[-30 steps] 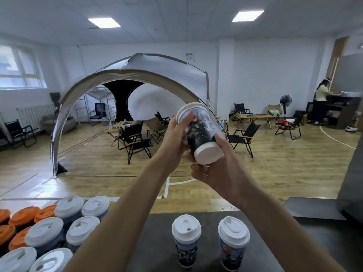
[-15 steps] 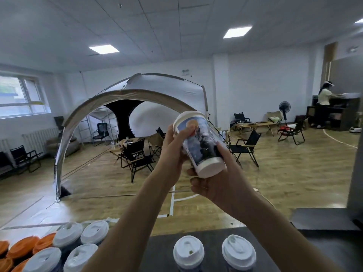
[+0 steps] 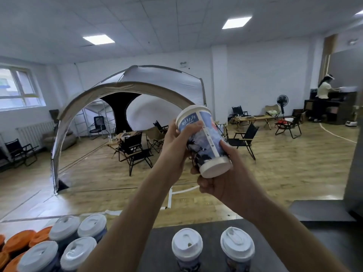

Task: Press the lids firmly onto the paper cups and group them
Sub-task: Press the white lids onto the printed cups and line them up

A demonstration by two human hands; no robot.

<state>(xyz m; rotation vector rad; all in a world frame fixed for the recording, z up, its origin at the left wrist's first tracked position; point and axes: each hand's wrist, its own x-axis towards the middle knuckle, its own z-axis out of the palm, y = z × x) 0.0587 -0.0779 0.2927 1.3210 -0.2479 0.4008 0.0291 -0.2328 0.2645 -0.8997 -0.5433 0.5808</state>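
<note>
Paper cup (image 3: pixel 204 142) tilts base-first toward the camera between two raised arms: left hand (image 3: pixel 174 146) curls round its lidded top, right hand (image 3: pixel 225 185) grips the base.

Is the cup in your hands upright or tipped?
Tipped: the paper cup leans steeply, its white base facing the camera.

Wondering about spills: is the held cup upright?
No, the left hand and right hand hold the cup tilted, base toward the camera.

White walls (image 3: pixel 265 79), wood floor (image 3: pixel 294 173), tent (image 3: pixel 157 81), chairs (image 3: pixel 133 150)
</note>
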